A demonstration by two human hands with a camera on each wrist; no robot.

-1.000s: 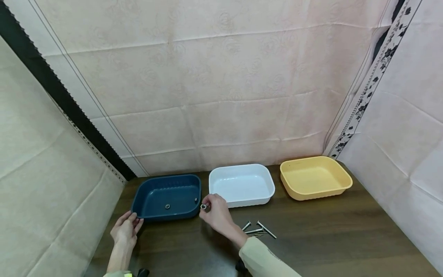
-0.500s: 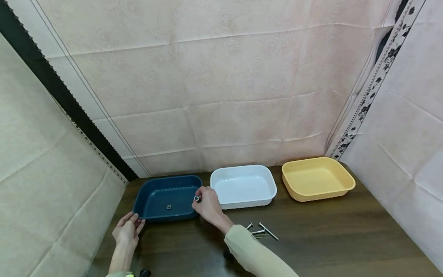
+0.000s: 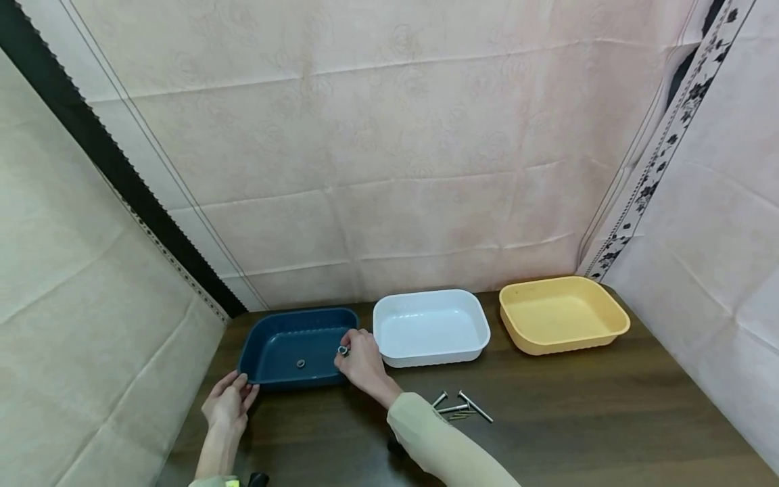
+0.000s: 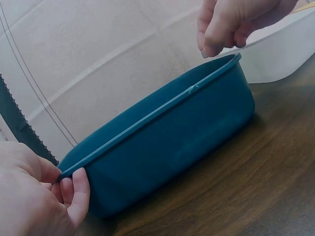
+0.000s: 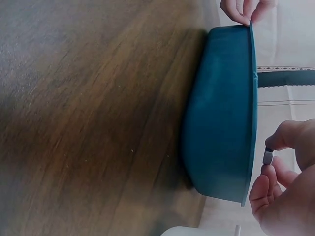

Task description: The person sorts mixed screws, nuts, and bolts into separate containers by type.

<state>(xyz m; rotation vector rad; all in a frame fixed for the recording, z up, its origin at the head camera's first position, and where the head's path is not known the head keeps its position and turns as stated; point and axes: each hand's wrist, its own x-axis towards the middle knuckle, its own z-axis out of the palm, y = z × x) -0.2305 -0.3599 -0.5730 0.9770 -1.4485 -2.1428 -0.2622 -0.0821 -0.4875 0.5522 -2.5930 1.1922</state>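
At the near left corner of the dark blue tray (image 3: 286, 338), my left hand (image 3: 226, 404) pinches the rim between thumb and fingers, plain in the left wrist view (image 4: 34, 194). My right hand (image 3: 363, 362) is over the tray's right end, above the rim. Between its thumb and fingertips it pinches a small metal nut (image 5: 267, 157), whose hole faces up in the head view. Another nut (image 3: 301, 363) lies on the tray floor. The right hand covers the tray's near right corner.
A white tray (image 3: 431, 356) stands just right of the blue one, and a yellow tray (image 3: 566, 344) farther right. Several bolts (image 3: 476, 406) and thin brass-coloured pieces (image 3: 460, 416) lie on the wooden table (image 3: 548, 419) near the right forearm. Cloth walls enclose the back and sides.
My right hand has moved left with the nut, from beside the blue tray's right edge to over it. A nut seen earlier at that end is now hidden. The left hand keeps its hold.
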